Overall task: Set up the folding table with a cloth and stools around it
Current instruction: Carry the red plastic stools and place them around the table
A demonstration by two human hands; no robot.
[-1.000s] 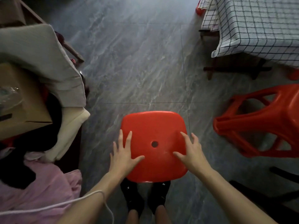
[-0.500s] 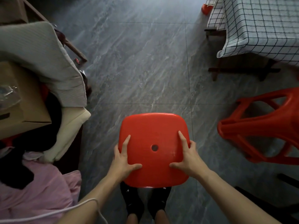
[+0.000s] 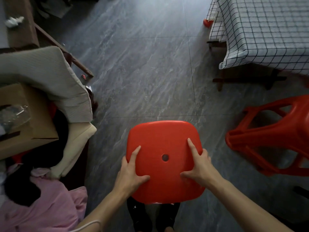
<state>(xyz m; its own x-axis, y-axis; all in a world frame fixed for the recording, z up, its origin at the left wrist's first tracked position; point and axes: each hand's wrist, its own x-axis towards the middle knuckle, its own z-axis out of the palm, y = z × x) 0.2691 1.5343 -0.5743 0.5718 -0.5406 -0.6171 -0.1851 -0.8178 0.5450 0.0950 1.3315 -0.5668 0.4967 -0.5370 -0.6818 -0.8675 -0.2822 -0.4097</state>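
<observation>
Head view: red stool [image 3: 164,148], seat up, on grey floor [image 3: 142,72]. Left hand [image 3: 131,171] and right hand [image 3: 199,166] grip its seat edges, index fingers and thumbs on top.

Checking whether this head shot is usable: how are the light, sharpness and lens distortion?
Head view: dim overall, brightest on the floor at top; wide-angle bending curves the checked tablecloth lines; red stool seat and both hands, left hand and right hand, look sharp; lower corners fall dark.

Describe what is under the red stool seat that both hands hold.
Below the red stool seat, only the person's black shoes and grey floor tiles show. The seat hides the stool's legs.
</observation>
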